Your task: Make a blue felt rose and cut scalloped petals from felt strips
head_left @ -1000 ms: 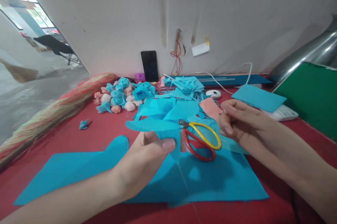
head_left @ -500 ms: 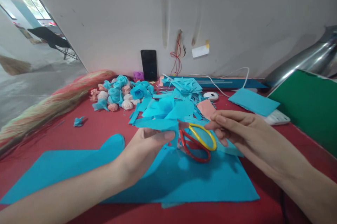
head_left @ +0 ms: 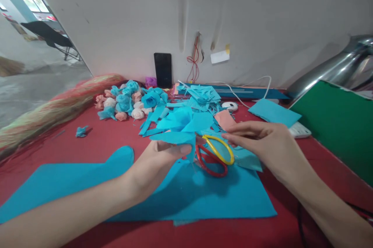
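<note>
Petals of a blue paper flower [head_left: 179,121] are pinched between the thumb and fingers of my left hand [head_left: 163,156], above the blue sheet [head_left: 204,197]. Scissors [head_left: 214,154] with one red and one yellow handle loop hang just right of that hand; what supports them is hidden. My right hand [head_left: 259,137] is beside the yellow loop, thumb and index finger nearly together; whatever lies between the tips is too small to make out. A pink paper piece [head_left: 225,119] lies just beyond its fingertips.
Paper roses [head_left: 124,102] are heaped at the back left, next to blue paper strips [head_left: 204,98]. A phone [head_left: 163,70] leans on the wall. Folded blue paper [head_left: 274,112], a green board [head_left: 335,127] and a metal flask [head_left: 329,65] stand or lie right.
The view has shifted slightly, moving the scene left. My right hand has turned, its lower fingers now curled in more, and its fingertips are drawn closer together. My left hand still holds the flower.
</note>
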`<action>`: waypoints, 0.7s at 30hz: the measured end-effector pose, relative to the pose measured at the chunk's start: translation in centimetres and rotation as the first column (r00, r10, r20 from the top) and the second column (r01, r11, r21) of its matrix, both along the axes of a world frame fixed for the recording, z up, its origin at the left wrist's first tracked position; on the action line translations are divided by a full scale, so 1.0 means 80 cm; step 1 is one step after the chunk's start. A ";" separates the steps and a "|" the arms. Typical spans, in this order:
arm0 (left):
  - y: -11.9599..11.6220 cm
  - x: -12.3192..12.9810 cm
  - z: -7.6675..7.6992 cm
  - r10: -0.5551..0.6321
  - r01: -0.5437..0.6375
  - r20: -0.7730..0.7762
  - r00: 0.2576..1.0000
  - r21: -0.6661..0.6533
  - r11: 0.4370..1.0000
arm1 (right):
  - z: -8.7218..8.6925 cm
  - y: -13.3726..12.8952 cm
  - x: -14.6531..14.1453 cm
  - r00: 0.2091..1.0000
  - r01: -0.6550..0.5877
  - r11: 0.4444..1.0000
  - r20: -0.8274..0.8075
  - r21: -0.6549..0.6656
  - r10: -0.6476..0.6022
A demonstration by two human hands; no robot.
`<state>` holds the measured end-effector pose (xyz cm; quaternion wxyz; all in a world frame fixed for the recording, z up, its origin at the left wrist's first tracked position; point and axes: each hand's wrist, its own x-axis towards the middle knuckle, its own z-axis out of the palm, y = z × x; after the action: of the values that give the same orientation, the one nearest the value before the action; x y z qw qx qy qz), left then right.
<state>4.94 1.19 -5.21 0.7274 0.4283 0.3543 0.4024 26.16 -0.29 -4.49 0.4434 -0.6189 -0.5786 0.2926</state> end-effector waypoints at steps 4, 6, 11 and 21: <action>0.000 0.002 0.002 0.011 -0.011 -0.012 1.000 0.024 1.000 | -0.011 0.009 0.011 0.845 0.159 0.950 0.461 0.267 -0.271; 0.000 0.005 0.004 0.010 -0.013 0.036 0.999 0.094 0.995 | -0.010 0.011 0.011 0.822 0.095 0.950 0.515 0.297 -0.244; -0.001 0.010 0.011 -0.028 0.014 0.087 0.996 0.158 0.987 | 0.001 -0.008 -0.019 0.898 -0.207 0.967 0.420 0.150 0.127; -0.005 0.002 0.002 -0.050 0.061 -0.064 0.997 0.186 0.981 | 0.001 -0.043 -0.068 0.930 -0.334 0.935 0.199 0.117 0.308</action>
<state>5.07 0.83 -5.09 0.6839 0.5163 0.3241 0.4009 20.68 -3.73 -4.40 0.3810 -0.5045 -0.7295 0.2610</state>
